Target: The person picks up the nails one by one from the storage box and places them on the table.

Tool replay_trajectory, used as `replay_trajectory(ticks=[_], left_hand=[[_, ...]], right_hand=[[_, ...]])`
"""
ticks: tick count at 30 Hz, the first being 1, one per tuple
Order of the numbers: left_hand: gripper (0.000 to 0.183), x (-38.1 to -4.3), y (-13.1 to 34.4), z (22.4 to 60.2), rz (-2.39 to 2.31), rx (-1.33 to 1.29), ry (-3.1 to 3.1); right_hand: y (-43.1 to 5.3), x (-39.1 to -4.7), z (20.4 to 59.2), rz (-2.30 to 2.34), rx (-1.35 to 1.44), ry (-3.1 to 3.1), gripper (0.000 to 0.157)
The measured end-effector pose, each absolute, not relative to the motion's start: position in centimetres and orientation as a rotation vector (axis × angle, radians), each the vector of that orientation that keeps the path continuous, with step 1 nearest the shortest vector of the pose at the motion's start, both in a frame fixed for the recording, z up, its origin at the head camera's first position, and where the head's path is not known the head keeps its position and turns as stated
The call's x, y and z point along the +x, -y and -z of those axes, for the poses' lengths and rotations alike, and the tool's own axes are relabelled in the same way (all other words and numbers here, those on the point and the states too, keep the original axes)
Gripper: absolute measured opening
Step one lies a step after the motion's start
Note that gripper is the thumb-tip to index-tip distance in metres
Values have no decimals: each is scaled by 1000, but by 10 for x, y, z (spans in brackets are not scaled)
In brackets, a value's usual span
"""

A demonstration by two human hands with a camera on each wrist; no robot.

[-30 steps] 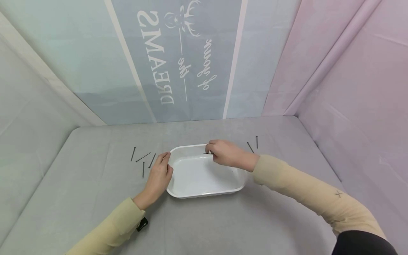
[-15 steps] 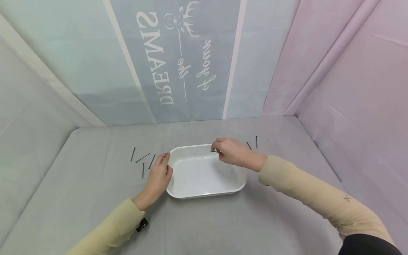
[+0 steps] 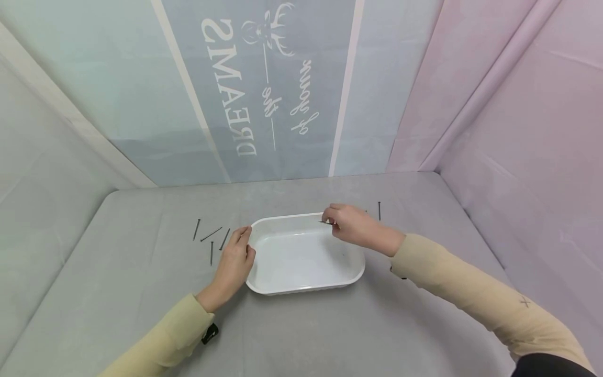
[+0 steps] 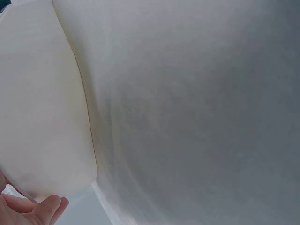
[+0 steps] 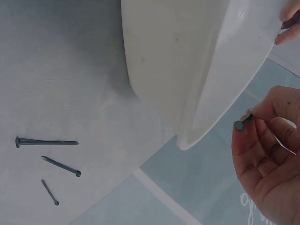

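A white tray (image 3: 301, 289) lies on the grey surface in front of me. My left hand (image 3: 233, 267) grips its left rim; in the left wrist view the thumb and fingers (image 4: 49, 206) are at the tray's edge. Over the far right part of the tray, my right hand (image 3: 355, 225) pinches a dark nail (image 3: 325, 223) between thumb and fingertips. From the right wrist camera the nail's round head (image 5: 239, 125) faces the lens, and part of its shaft is hidden by the fingers. The tray's floor shows no nails where I can see it.
Several nails (image 3: 211, 253) lie scattered left of the tray. Beyond the right hand another nail (image 3: 379, 210) shows, with one more mostly covered by the hand; three nails (image 5: 61, 166) appear in the right wrist view. A printed cloth wall (image 3: 282, 162) stands behind.
My right hand has shifted to the right above the tray, still pinching the nail, and now covers most of one nail behind it. The left hand and tray stay in place.
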State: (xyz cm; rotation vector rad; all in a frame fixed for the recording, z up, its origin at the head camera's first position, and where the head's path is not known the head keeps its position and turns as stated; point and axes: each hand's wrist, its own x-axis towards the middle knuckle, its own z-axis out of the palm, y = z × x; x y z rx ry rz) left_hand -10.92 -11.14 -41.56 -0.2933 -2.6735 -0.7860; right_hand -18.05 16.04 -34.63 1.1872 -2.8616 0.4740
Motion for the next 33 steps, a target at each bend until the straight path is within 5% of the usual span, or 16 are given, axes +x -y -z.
replay_trajectory(ticks=[33], left_hand=[[42, -109, 111, 415, 773, -300, 2660]], right_hand=[[-199, -182, 355, -716, 711, 2920, 24]])
